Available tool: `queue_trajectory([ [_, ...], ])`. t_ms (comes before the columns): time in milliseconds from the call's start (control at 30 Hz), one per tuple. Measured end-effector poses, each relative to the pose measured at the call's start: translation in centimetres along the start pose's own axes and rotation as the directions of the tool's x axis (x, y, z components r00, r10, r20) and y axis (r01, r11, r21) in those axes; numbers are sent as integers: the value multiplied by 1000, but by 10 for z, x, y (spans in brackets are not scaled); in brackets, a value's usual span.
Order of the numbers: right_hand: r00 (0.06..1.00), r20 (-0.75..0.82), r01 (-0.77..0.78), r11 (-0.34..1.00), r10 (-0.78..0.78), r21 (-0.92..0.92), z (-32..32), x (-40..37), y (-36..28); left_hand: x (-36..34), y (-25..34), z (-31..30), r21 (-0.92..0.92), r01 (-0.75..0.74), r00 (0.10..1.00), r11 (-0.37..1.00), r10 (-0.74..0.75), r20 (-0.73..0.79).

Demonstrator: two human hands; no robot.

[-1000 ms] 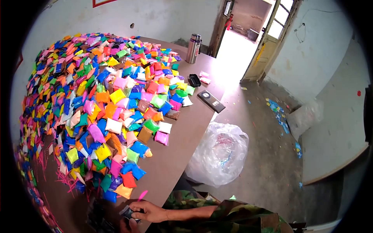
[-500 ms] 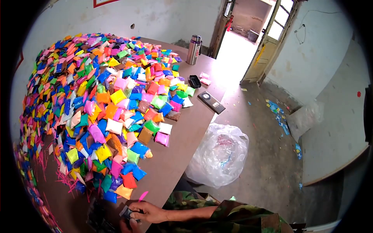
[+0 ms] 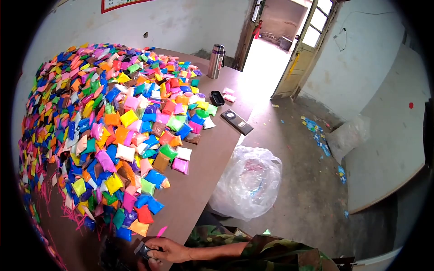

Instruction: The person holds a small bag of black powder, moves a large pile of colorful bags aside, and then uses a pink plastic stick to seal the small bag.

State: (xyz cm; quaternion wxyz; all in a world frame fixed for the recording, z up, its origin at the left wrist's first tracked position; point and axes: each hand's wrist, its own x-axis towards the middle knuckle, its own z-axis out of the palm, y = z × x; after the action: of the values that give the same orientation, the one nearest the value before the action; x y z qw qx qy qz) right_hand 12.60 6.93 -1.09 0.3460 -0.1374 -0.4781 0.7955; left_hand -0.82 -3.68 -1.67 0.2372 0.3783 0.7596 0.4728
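Observation:
My right hand (image 3: 169, 251) reaches in from the right at the bottom of the view, its fingers pinched on a small dark packet (image 3: 143, 251). Just below it, my left hand (image 3: 154, 263) shows only in part, with its fingers against the same packet. Beside the hands, a pink strip (image 3: 161, 231) lies on the brown table (image 3: 181, 207). A large heap of small colourful packets (image 3: 129, 118) covers much of the table, with an orange packet (image 3: 138, 227) close to my hands.
A steel flask (image 3: 216, 61), a black open case (image 3: 217, 98), pink packets (image 3: 229, 97) and a dark flat box (image 3: 237, 122) stand or lie along the table's far right. A clear plastic bag (image 3: 247, 183) is beside the table edge. Beyond it are floor scraps and an open door (image 3: 298, 56).
The view has shifted slightly, so the table and its objects appear a little further left. Both hands remain at the dark packet, which sits slightly lower in the view.

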Motion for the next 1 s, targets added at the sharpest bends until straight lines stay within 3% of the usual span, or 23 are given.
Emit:
queue_trajectory([
  [67,998,-6,-58,993,59,101,2,0,-6,0,-7,-5,70,-45,999,997,44,22],
  [167,1000,-6,-27,997,28,76,4,1,0,-1,-26,-6,19,14,1000,1000,-14,12],
  [267,984,-31,161,945,-177,-284,-4,3,20,-3,-24,-7,120,68,997,990,-64,-34],
  [367,995,-89,34,980,-52,-195,-6,-1,27,1,29,-10,257,168,981,952,-186,48],
  [400,997,-73,8,989,-19,-146,-8,-2,27,-5,-13,1,-51,30,998,998,-27,58],
  [433,989,-94,-114,993,116,18,-1,-2,9,-12,-9,0,-244,55,998,968,-51,21],
  [467,997,-70,-42,997,38,-68,-5,-3,16,-20,-5,0,-428,62,997,901,-76,-16],
  [500,999,-43,-20,995,16,-102,-5,-3,8,-17,-19,-1,-449,162,984,879,-178,6],
  [567,998,-60,-2,971,-13,-241,-2,-1,-9,-7,11,-2,-423,179,983,888,-173,54],
  [600,997,-81,-31,963,9,-269,-5,-3,-4,-3,20,2,-373,102,994,922,-105,13],
  [667,996,-89,-29,913,-8,-408,-7,-3,-6,-2,18,4,-419,94,995,903,-94,20],
  [767,990,-133,-81,935,37,-345,-1,-2,-12,-1,27,4,-297,38,998,954,-48,-29],
  [867,982,-185,-69,970,25,-232,2,-2,-1,-3,31,10,-317,-3,998,949,-17,-61],
  [933,986,-159,-87,967,49,-239,0,-4,-6,-4,30,10,-476,92,995,874,-103,2],
  [1000,994,-113,-23,947,-14,-322,-1,-4,-4,-1,36,9,-484,74,997,872,-77,14],
])
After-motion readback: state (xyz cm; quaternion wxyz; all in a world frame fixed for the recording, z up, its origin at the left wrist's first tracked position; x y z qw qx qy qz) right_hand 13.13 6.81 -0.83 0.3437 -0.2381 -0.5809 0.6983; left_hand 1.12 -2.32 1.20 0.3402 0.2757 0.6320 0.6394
